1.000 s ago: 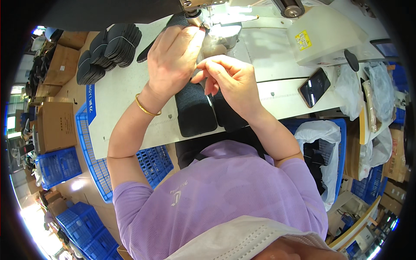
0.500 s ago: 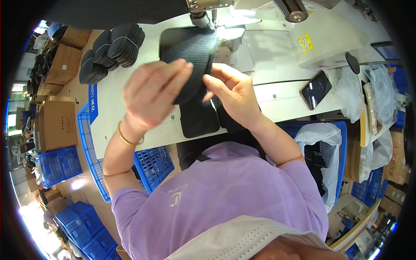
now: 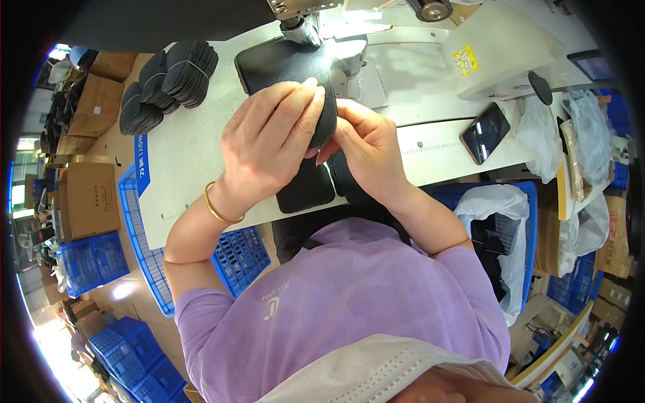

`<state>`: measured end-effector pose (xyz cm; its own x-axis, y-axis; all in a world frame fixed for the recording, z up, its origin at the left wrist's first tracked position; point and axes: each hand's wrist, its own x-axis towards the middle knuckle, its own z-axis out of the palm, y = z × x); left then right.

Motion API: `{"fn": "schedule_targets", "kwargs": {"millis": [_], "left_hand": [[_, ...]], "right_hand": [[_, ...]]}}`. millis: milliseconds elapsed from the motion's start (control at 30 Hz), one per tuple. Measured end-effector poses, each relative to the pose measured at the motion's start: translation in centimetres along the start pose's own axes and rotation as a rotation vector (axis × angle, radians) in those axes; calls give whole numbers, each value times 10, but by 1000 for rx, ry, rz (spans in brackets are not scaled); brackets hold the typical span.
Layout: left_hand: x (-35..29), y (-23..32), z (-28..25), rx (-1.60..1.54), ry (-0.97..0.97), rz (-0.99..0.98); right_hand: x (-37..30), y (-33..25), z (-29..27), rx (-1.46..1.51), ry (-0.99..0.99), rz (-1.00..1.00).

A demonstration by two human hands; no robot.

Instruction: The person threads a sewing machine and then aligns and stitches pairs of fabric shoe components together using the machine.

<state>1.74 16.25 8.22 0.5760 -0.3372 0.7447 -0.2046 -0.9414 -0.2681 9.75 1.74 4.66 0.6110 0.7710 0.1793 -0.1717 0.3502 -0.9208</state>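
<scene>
Both my hands are closed on a black fabric piece [image 3: 328, 115] in front of the sewing machine head [image 3: 297, 28]. My left hand [image 3: 269, 138] lies over it with the fingers pressed together, hiding much of it. My right hand [image 3: 366, 151] pinches its lower right edge between thumb and fingers. Behind my left hand, a flat black pad [image 3: 275, 62] with rounded corners lies on the table under the machine's needle area. Below my hands, another black piece [image 3: 306, 193] sits at the table's front edge, with a further dark piece [image 3: 344, 178] beside it, partly covered.
Banded stacks of black pads [image 3: 188, 74] stand at the back left of the white table [image 3: 195, 161]. A phone [image 3: 485, 134] lies to the right. Blue crates [image 3: 144, 235] flank the table, one lined with a white plastic bag [image 3: 494, 201].
The ribbed face of the fabric piece has turned out of sight. My left hand has moved right and closed over the piece; my right hand still pinches its edge.
</scene>
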Motion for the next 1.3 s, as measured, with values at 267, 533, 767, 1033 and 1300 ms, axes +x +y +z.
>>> {"fn": "schedule_targets", "kwargs": {"millis": [267, 533, 767, 1033, 1300], "left_hand": [[10, -15, 14, 55, 38, 6], [13, -22, 14, -26, 20, -44], [-17, -28, 25, -472, 417, -843], [-27, -156, 72, -1406, 193, -1296], [-8, -126, 54, -68, -218, -650]], "right_hand": [[17, 4, -4, -15, 0, -31], [26, 4, -5, 4, -8, -32], [15, 3, -18, -329, 41, -44], [-40, 50, -67, -1377, 164, -162], [-47, 67, -69, -1382, 224, -315]]}}
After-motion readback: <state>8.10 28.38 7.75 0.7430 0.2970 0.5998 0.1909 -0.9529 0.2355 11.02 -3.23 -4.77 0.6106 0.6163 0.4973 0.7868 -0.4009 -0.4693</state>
